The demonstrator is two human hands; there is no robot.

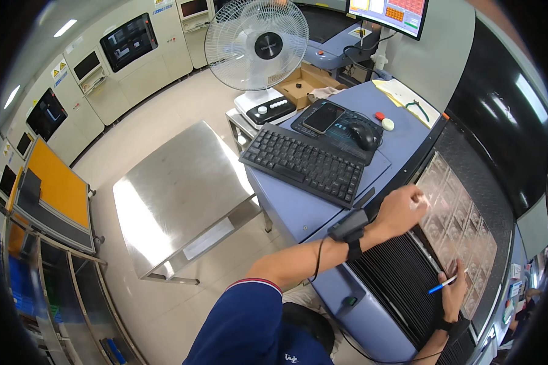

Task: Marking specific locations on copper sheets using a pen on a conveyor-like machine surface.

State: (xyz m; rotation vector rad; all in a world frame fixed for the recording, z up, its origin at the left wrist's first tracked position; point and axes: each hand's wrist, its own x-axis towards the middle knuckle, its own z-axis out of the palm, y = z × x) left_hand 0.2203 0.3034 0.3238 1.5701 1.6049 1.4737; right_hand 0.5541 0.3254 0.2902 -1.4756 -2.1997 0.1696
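A pinkish, translucent panel with a repeating grid of shapes lies on the black surface of the blue machine at right. My left hand, a dark strapped device on its wrist, is over the panel's left edge with the fingers curled in. Whatever those fingertips hold, if anything, is too blurred to make out. Along the panel's near edge, my right hand grips a blue and white pen. The pen slants between its fingers, and the thumb rests close to the panel's border.
Left of the panel are a black keyboard, a mouse, a phone and cutters. A white fan stands behind. Black ribbed bellows run below my left forearm. A metal table stands at left; a monitor hangs above.
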